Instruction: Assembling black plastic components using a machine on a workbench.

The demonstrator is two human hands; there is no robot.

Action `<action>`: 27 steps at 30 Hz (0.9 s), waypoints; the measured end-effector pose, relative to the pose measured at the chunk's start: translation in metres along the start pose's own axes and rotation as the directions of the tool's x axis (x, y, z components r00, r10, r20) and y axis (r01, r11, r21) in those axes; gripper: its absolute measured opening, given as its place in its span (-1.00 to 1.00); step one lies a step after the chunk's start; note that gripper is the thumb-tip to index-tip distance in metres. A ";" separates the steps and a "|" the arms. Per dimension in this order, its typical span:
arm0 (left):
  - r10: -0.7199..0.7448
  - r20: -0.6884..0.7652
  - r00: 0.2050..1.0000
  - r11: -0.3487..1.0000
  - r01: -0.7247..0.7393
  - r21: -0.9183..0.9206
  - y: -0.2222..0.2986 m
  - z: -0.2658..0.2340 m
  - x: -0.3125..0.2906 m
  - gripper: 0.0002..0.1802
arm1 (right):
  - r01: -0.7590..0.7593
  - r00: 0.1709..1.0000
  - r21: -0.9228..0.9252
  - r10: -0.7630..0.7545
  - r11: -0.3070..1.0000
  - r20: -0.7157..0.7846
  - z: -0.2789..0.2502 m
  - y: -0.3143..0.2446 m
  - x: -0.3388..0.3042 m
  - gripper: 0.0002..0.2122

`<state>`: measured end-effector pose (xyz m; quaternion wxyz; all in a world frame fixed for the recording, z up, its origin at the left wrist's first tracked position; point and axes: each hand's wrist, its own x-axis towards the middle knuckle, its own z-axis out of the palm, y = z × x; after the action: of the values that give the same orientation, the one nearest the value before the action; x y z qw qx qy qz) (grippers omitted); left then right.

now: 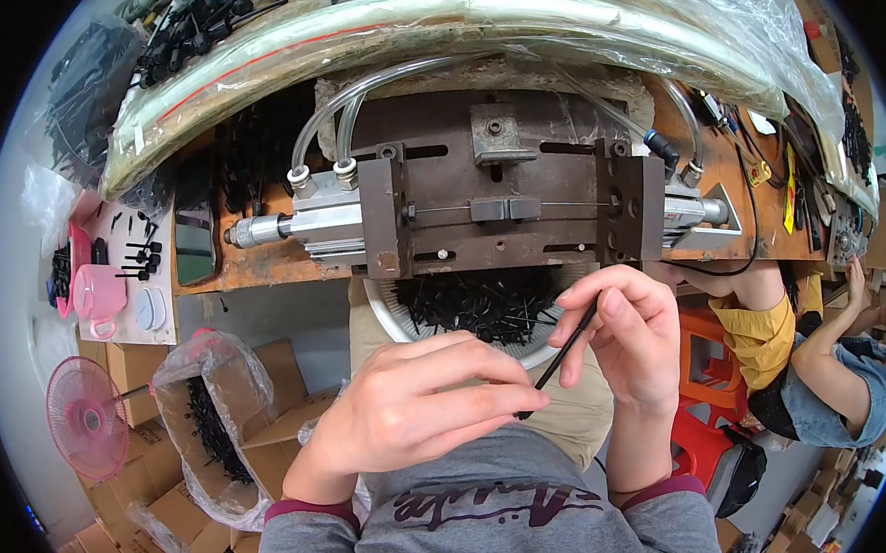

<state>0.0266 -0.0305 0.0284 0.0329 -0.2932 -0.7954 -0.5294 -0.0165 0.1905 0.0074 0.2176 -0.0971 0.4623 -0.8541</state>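
Observation:
A thin black plastic stick-like part point(569, 347) slants between my hands, its exact kind unclear. Its upper part is pinched by the thumb and fingers of my right hand point(632, 332). At its lower end, the fingertips of my left hand point(421, 401) are closed on it, and that end is partly hidden. Just beyond my hands, a white basket point(386, 312) on my lap holds many small black parts point(481, 307). Above the basket stands a brown metal fixture point(559, 172), with a small grey block point(507, 210) and thin rods across its middle.
Silver pneumatic cylinders point(328, 220) with clear hoses point(316, 125) flank the fixture on the wooden bench point(248, 263). A pink fan point(88, 416) and a plastic-lined carton point(269, 393) stand at the left. Another person point(828, 382) sits at the right near red stools point(700, 430).

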 end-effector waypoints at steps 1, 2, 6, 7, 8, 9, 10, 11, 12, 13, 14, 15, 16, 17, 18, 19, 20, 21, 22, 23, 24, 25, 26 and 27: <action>0.008 -0.002 1.000 1.000 -0.008 0.003 -0.001 0.000 0.000 -0.72 | 0.000 1.000 -0.005 0.000 1.000 0.002 0.000 0.000 0.000 -0.76; 0.016 -0.004 1.000 1.000 -0.016 0.005 -0.001 0.000 -0.001 -0.72 | 0.002 1.000 -0.009 -0.002 1.000 0.001 0.001 0.000 0.000 -0.77; 0.018 -0.035 0.999 0.998 -0.016 0.067 0.001 0.001 0.000 -0.71 | 0.024 0.999 -0.045 -0.025 0.999 -0.035 0.003 0.004 0.000 -0.78; 0.032 -0.047 0.998 0.997 -0.029 0.069 0.001 0.002 0.000 -0.71 | 0.033 0.998 -0.060 -0.036 0.998 -0.052 0.004 0.005 0.000 -0.79; 0.047 -0.059 0.997 0.997 -0.042 0.072 -0.001 0.003 0.000 -0.71 | 0.040 0.997 -0.078 -0.045 0.996 -0.066 0.005 0.005 0.000 -0.79; 0.060 -0.072 0.996 0.996 -0.055 0.075 -0.002 0.004 0.000 -0.71 | 0.046 0.996 -0.094 -0.054 0.994 -0.078 0.007 0.005 0.000 -0.79; 0.083 -0.075 0.994 0.995 -0.078 0.061 -0.002 0.006 0.000 -0.71 | 0.053 0.994 -0.111 -0.063 0.992 -0.090 0.008 0.005 0.000 -0.79; 0.106 -0.079 0.991 0.994 -0.102 0.048 -0.003 0.007 0.000 -0.71 | 0.055 0.993 -0.123 -0.066 0.991 -0.093 0.008 0.005 -0.001 -0.79; 0.128 -0.083 0.988 0.992 -0.125 0.035 -0.004 0.008 -0.001 -0.71 | 0.056 0.993 -0.134 -0.069 0.989 -0.095 0.009 0.005 -0.002 -0.79; 0.149 -0.075 0.986 0.989 -0.148 0.020 -0.004 0.008 -0.001 -0.71 | 0.058 0.993 -0.145 -0.072 0.988 -0.097 0.010 0.005 -0.003 -0.79; 0.169 -0.067 0.983 0.986 -0.170 0.005 -0.005 0.007 -0.002 -0.71 | 0.084 0.985 -0.133 -0.103 0.988 -0.137 0.010 0.006 -0.003 -0.79; 0.191 -0.060 0.980 0.981 -0.192 -0.013 -0.006 0.007 -0.002 -0.71 | 0.111 0.975 -0.124 -0.132 0.986 -0.178 0.010 0.008 -0.003 -0.79; 0.191 -0.068 0.979 0.981 -0.194 -0.025 -0.005 0.008 -0.003 -0.71 | 0.138 0.962 -0.115 -0.161 0.984 -0.219 0.009 0.009 -0.002 -0.78; 0.192 -0.076 0.979 0.980 -0.195 -0.038 -0.004 0.009 -0.005 -0.71 | 0.161 0.957 -0.125 -0.186 0.979 -0.225 0.006 0.007 -0.001 -0.76; 0.193 -0.083 0.978 0.979 -0.198 -0.051 -0.004 0.010 -0.006 -0.71 | 0.167 0.958 -0.135 -0.193 0.977 -0.210 0.005 0.005 -0.001 -0.75; 0.180 -0.092 0.979 0.983 -0.183 -0.028 -0.004 0.011 -0.005 -0.71 | 0.174 0.960 -0.146 -0.201 0.974 -0.195 0.005 0.004 -0.002 -0.73; 0.167 -0.102 0.981 0.986 -0.168 -0.005 -0.004 0.010 -0.005 -0.72 | 0.156 0.964 -0.149 -0.183 0.977 -0.193 0.007 0.004 -0.002 -0.73; 0.155 -0.112 0.982 0.988 -0.153 0.021 -0.004 0.010 -0.005 -0.72 | 0.139 0.968 -0.151 -0.166 0.979 -0.189 0.011 0.005 -0.002 -0.72; 0.160 -0.119 0.980 0.987 -0.159 0.022 -0.004 0.011 -0.005 -0.72 | 0.122 0.971 -0.153 -0.150 0.981 -0.185 0.014 0.006 -0.003 -0.72; 0.166 -0.127 0.978 0.986 -0.164 0.024 -0.004 0.012 -0.004 -0.72 | 0.130 0.972 -0.159 -0.158 0.979 -0.173 0.015 0.007 -0.003 -0.71; 0.170 -0.135 0.976 0.985 -0.168 0.025 -0.003 0.013 -0.004 -0.71 | 0.137 0.973 -0.165 -0.164 0.977 -0.161 0.016 0.008 -0.003 -0.71; 0.171 -0.135 0.976 0.985 -0.169 0.023 -0.003 0.014 -0.004 -0.71 | 0.144 0.974 -0.170 -0.170 0.975 -0.148 0.016 0.009 -0.003 -0.70; 0.171 -0.134 0.976 0.985 -0.169 0.021 -0.003 0.014 -0.004 -0.71 | 0.144 0.975 -0.165 -0.169 0.976 -0.148 0.018 0.009 -0.003 -0.70; 0.173 -0.133 0.976 0.985 -0.172 0.017 -0.004 0.015 -0.004 -0.70 | 0.145 0.974 -0.161 -0.169 0.976 -0.149 0.019 0.009 -0.003 -0.70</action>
<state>0.0318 -0.0204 0.0172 0.1328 -0.3250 -0.7643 -0.5409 -0.0046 0.1735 0.0105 0.1029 -0.0798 0.5320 -0.8367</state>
